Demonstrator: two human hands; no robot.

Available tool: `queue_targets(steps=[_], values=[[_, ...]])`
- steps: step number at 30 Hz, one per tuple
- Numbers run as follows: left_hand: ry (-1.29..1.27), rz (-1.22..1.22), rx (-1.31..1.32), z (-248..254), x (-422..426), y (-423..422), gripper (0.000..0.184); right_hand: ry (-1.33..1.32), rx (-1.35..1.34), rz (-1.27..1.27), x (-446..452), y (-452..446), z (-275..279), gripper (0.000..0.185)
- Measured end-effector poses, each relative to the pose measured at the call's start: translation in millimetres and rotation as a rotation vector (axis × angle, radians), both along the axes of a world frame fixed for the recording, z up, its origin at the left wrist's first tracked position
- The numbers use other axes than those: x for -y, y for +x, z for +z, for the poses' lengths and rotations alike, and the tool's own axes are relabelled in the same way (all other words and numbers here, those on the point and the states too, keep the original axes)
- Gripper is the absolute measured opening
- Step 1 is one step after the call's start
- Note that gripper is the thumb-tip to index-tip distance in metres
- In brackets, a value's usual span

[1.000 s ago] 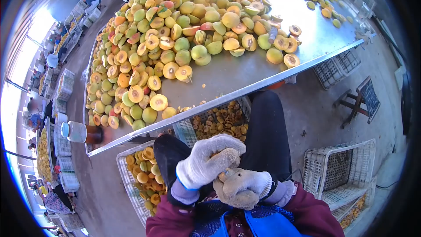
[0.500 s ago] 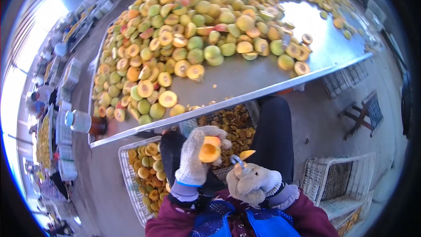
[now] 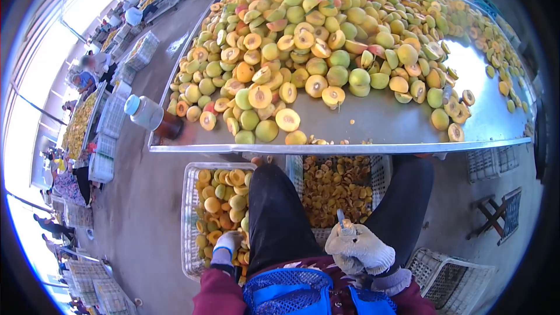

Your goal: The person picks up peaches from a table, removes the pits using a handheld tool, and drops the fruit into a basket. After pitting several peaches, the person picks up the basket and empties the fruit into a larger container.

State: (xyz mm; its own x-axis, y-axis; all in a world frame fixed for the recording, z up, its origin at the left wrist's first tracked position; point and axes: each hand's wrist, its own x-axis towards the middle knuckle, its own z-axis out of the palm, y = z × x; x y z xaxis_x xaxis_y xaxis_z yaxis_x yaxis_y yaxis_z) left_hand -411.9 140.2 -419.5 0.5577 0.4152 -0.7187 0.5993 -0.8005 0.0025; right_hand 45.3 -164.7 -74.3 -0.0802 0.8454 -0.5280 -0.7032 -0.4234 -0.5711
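My left hand (image 3: pixel 229 241), in a pale knitted glove, is low over a white crate (image 3: pixel 188 221) filled with peach halves (image 3: pixel 224 207). Its fingers point down among the fruit and are mostly hidden, so I cannot tell whether they hold anything. In front of my body, my right hand (image 3: pixel 363 249), also gloved, is closed around a pitting tool (image 3: pixel 342 219). The metal tip of that tool sticks up past the fingers, with a bit of fruit flesh near it.
A metal table (image 3: pixel 326 118) bears a heap of cut peaches (image 3: pixel 303 41) and a jar with a blue lid (image 3: pixel 149 115). Between my knees stands a crate of brown scraps (image 3: pixel 335 189). To the right are a white crate (image 3: pixel 449 280) and a folding stool (image 3: pixel 499 216). People work farther left.
My left hand has moved from in front of me down to the left crate, and the peach half it held no longer shows. The slice at the tool is gone. The view has shifted.
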Motion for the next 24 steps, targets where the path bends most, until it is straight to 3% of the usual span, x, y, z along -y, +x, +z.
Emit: queue_targets(steps=[1, 2, 3, 4, 5, 6, 8, 9, 10, 11, 14, 16, 19, 21, 22, 24], values=[[0.151, 0.563, 0.167, 124, 37, 100, 0.023, -0.049, -0.01, -0.004, -1, 0, 6, 0.015], [0.304, 0.646, 0.179, 206, 49, 173, 0.023, -0.099, -0.019, -0.001, -3, -2, 9, 0.016], [0.411, 0.481, 0.487, 203, 37, 181, 0.024, -0.1, -0.011, -0.001, -7, -4, 10, 0.016], [0.218, 0.672, 1.037, 246, 40, 224, 0.022, -0.113, 0.005, -0.02, -10, -8, 12, 0.018], [0.213, 0.592, 1.226, 278, 39, 260, 0.022, -0.124, 0.019, -0.041, -13, -10, 13, 0.02], [0.115, 0.46, 1.332, 307, 33, 294, 0.026, -0.111, 0.004, -0.036, -15, -9, 14, 0.021], [0.18, 0.471, 1.125, 337, 25, 349, 0.033, -0.088, 0.029, -0.055, -15, -13, 9, 0.022], [0.327, 0.333, 1.168, 321, 7, 372, 0.04, -0.068, 0.048, -0.069, -15, -14, 6, 0.022], [0.418, 0.354, 1.008, 324, 2, 399, 0.052, -0.066, 0.05, -0.073, -15, -13, 8, 0.022], [0.35, 0.407, 0.685, 334, -4, 424, 0.059, -0.086, 0.081, -0.067, -15, -13, 12, 0.022], [0.479, 0.311, 0.576, 300, -13, 457, 0.06, -0.09, 0.093, -0.107, -14, -11, 19, 0.022], [0.166, 0.409, 0.887, 291, -14, 459, 0.059, -0.071, 0.066, -0.154, -12, -9, 18, 0.023], [-0.021, 0.451, 1.077, 298, -1, 457, 0.057, -0.01, 0.065, -0.208, -10, -5, 11, 0.021], [-0.335, 0.569, 1.329, 305, 25, 447, 0.048, -0.011, 0.206, -0.242, -6, -4, 9, 0.023], [-0.684, 0.798, 1.335, 340, 58, 440, 0.042, -0.025, 0.196, -0.254, -5, -5, 7, 0.023], [-0.888, 0.707, 1.333, 338, 78, 423, 0.035, -0.059, 0.52, -0.2, -6, -3, 1, 0.031]])
